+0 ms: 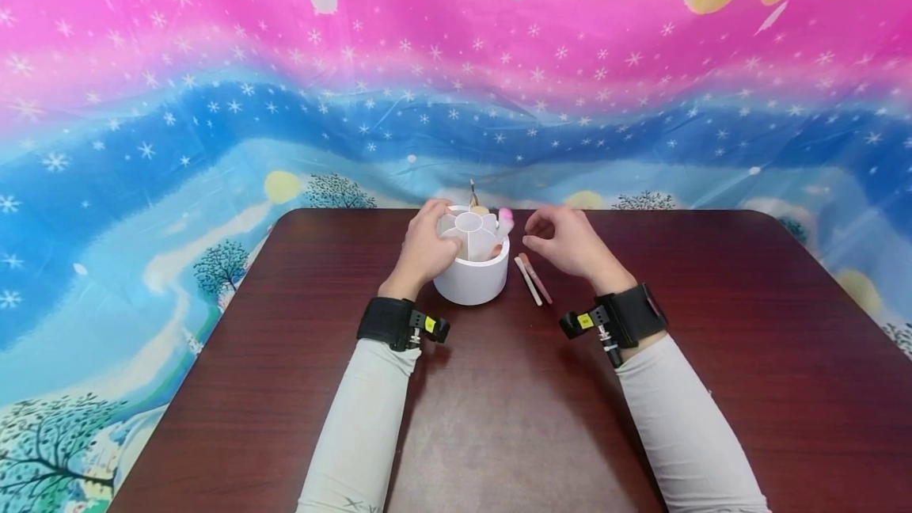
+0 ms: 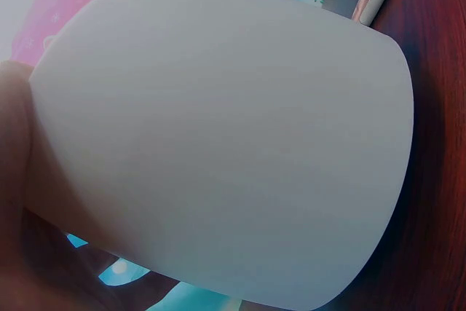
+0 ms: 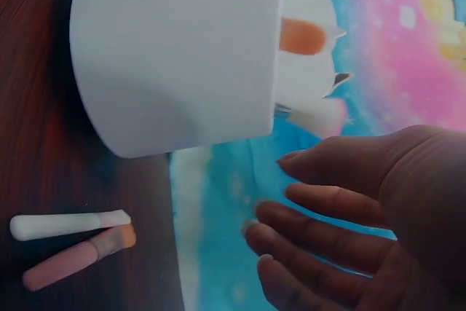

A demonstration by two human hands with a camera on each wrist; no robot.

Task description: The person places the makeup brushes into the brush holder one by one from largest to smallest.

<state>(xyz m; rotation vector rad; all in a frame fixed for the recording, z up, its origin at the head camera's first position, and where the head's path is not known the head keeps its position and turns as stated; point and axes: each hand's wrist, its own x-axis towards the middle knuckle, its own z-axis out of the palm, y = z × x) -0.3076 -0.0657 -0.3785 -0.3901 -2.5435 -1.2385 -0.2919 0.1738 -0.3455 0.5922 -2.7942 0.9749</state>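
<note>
My left hand (image 1: 422,248) grips the left rim of a round white brush holder (image 1: 470,285), which has several compartments inside. A makeup brush with white bristles and a pink tip (image 1: 505,220) leans out over the holder's right side. Beside it, an orange-brown brush head (image 3: 302,36) shows above the rim in the right wrist view. My right hand (image 1: 570,242) is just to the right of the holder, fingers loosely bent with nothing between them. Below this hand, a white-handled brush (image 1: 528,283) and a pink-handled brush (image 1: 537,279) lie side by side on the table.
The dark reddish wood table (image 1: 712,323) has its far edge just behind the holder. A thin dark-tipped brush (image 1: 473,192) stands up at the holder's back. Past the table hangs a colourful printed cloth (image 1: 442,62).
</note>
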